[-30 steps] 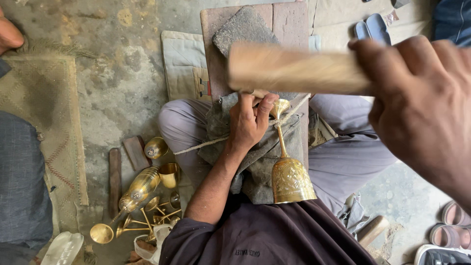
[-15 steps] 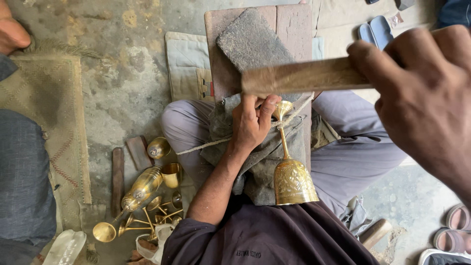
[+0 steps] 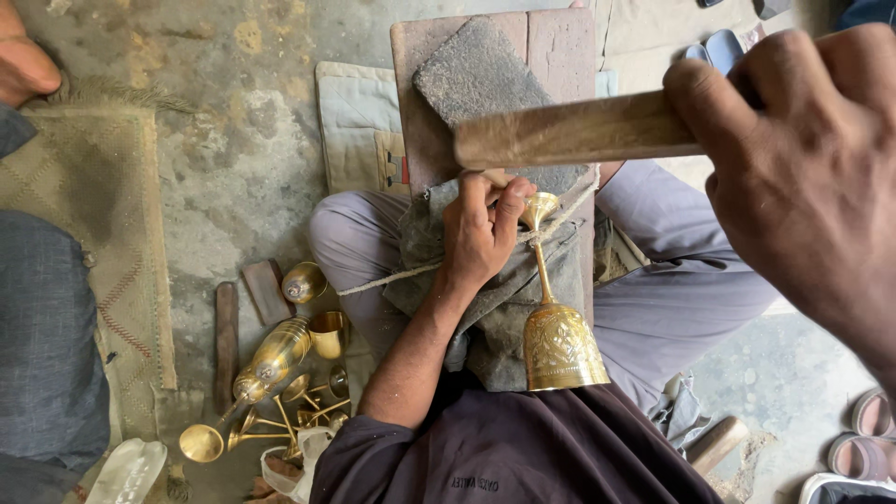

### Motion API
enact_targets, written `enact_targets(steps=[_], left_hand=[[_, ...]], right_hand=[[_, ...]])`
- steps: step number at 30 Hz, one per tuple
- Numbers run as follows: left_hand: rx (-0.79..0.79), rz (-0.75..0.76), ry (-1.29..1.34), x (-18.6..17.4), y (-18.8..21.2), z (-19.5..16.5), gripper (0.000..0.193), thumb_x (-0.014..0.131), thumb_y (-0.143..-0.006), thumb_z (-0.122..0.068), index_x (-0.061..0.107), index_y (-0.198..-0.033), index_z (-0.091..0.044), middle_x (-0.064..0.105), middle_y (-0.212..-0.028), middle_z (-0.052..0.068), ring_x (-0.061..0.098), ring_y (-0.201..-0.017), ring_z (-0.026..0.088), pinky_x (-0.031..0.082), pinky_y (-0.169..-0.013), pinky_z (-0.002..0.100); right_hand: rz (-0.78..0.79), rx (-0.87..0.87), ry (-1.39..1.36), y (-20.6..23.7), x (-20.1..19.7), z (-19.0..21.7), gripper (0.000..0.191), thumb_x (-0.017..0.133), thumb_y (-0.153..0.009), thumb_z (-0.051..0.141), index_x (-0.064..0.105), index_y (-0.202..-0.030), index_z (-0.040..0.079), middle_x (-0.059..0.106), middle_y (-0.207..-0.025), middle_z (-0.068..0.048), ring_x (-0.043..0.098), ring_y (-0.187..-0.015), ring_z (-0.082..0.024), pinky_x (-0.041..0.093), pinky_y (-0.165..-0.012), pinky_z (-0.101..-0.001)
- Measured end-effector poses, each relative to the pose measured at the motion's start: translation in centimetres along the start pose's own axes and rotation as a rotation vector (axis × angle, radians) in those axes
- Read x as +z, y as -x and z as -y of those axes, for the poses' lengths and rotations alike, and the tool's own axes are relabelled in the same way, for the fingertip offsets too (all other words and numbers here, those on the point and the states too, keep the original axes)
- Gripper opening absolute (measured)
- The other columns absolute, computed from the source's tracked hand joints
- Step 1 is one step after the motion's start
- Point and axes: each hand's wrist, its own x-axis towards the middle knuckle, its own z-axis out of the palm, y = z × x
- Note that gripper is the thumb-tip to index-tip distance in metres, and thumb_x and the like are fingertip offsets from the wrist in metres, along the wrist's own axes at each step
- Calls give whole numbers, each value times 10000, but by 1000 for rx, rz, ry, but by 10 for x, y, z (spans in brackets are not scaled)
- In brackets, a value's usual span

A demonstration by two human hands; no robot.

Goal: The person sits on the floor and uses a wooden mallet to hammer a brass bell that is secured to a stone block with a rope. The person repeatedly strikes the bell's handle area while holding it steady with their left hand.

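Brass goblet (image 3: 557, 322) lying across lap on grey cloth (image 3: 509, 280), bowl toward body, foot toward stone block (image 3: 485, 79). Landmark for all below: goblet.

Left hand (image 3: 481, 229) curled closed just beside goblet foot, fingers pressed against stem top, pinning it to cloth. Cord (image 3: 392, 277) running out from under that hand, across thigh.

Right hand (image 3: 807, 163) raised close to camera, wrapped tight round wooden stick (image 3: 574, 131); stick end poised above goblet foot, not touching it as far as visible.

Change over last second: stick lower in view and nearer goblet foot than a second ago; half a second ago, roughly same height, tip farther from hand. Read as downstroke or re-aim of a tapping motion, work on foot end in progress. Left hand unchanged, same clamp on stem. Goblet in same spot on lap, same orientation. Camera tilted a little, more of stone block showing beyond goblet.

Left of goblet, on floor: heap of brass pieces (image 3: 280, 373), small cups, stems, one tall vase. Flat wooden bar (image 3: 226, 341) beyond heap. Another person's blue sleeve (image 3: 47, 336) far left of goblet.
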Motion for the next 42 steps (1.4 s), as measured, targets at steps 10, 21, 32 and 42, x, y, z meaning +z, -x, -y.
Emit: enact_targets(steps=[10, 21, 32, 42], left_hand=[[7, 16, -5, -2, -5, -3, 242, 497, -1113, -225, 462, -1178, 6, 727, -1005, 149, 779, -929, 198, 686, -703, 285], [7, 2, -5, 0, 8, 13, 227, 517, -1132, -216, 450, -1159, -1, 692, -1008, 151, 781, -985, 214, 682, -746, 286], [0, 20, 10, -2, -1, -4, 219, 514, -1138, -219, 485, -1142, -2, 720, -1016, 152, 779, -1001, 218, 683, -763, 286], [7, 24, -16, -3, -2, -6, 226, 506, -1096, -204, 512, -1199, -3, 725, -1059, 171, 777, -961, 222, 673, -667, 276]], right_hand=[[44, 26, -111, 0, 1, 2, 383, 756, -914, 20, 721, -1286, 108, 665, -1004, -99, 647, -941, -276, 504, -936, -410], [69, 91, -182, 7, 10, 0, 322, 710, -968, 60, 637, -1281, 61, 650, -1031, -102, 625, -917, -250, 465, -932, -375], [115, 61, 55, -6, -4, 10, 305, 748, -885, 164, 723, -1189, 150, 696, -908, -41, 644, -799, -191, 486, -780, -344], [156, 95, 104, 46, 11, 9, 263, 735, -896, 175, 724, -1158, 177, 700, -842, -16, 590, -646, -140, 462, -567, -307]])
